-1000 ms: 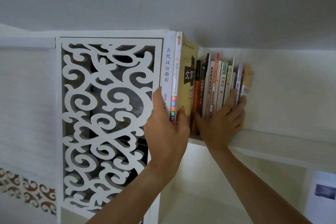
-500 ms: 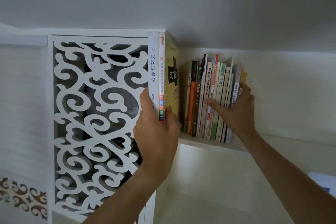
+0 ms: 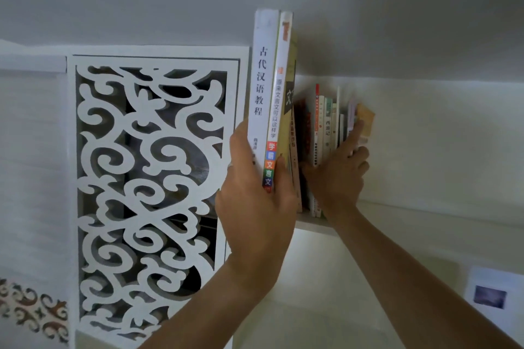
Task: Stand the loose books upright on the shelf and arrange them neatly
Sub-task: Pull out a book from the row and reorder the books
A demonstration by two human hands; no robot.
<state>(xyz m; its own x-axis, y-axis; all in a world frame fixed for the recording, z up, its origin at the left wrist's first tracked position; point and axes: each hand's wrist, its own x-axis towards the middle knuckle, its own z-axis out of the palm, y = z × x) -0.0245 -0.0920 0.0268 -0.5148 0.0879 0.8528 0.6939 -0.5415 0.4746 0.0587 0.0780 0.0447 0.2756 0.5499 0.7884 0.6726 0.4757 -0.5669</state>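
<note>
**Two tall books held beside a shelf row**

The white wooden shelf (image 3: 397,214) at three o'clock carries a row of thin upright paperbacks (image 3: 326,136); one spine reads 西游记. The right hand (image 3: 337,176) lies against them, its fingers spread across the spines and the forefinger reaching the pale orange end book (image 3: 367,119). At centre, the left hand (image 3: 255,201) pinches two tall books upright, thumb left, fingers right: a white book (image 3: 262,88) lettered 古代汉语教程 and a cream book (image 3: 279,99) with coloured squares 学看文言文. At nine o'clock stands a white scroll-cut lattice panel (image 3: 147,178).

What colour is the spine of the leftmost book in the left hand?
White with dark characters, seen clearly in the head view.
</note>
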